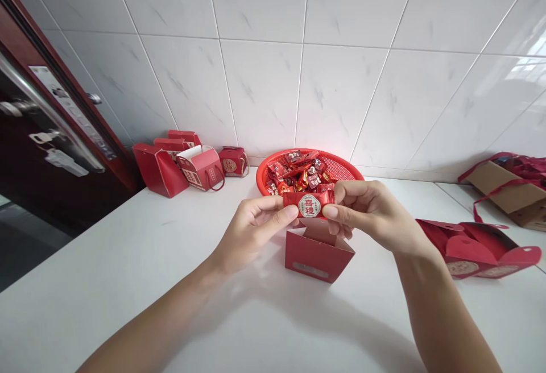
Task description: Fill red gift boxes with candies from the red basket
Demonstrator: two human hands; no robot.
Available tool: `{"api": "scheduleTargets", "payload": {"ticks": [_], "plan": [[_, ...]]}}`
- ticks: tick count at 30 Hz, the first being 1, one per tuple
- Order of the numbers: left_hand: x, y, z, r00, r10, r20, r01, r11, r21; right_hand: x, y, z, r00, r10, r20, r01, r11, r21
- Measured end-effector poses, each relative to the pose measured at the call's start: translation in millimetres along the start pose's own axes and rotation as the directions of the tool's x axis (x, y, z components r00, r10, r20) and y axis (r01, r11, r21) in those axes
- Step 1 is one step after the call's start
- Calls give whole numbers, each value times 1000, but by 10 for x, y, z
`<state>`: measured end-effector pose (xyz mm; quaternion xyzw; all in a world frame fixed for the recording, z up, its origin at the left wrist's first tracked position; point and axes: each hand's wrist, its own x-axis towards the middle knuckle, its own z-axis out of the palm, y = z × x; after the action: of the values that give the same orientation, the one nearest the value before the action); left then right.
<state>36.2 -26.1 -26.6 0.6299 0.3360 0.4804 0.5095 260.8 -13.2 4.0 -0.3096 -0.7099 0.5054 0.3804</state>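
Your white surface (106, 287) carries a red plastic basket (341, 167) heaped with wrapped sweets (296, 175). An open red gift box (318, 253) stands just below your hands. Your left hand (251, 231) and right hand (367, 214) each pinch one end of a single red-wrapped candy (309, 204), holding it in the air above the box.
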Motion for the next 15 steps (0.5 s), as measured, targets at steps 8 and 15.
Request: {"api": "scheduleTargets", "payload": {"ticks": [8,15], "plan": [[5,-36,-22,999,-23,-30,24,998,50,-1,-30,-39,1000,-14,28,15,998,-56],[13,-22,-2,1000,-20,-22,21,999,41,-43,-54,-39,999,37,-4,-37,998,-55]]}}
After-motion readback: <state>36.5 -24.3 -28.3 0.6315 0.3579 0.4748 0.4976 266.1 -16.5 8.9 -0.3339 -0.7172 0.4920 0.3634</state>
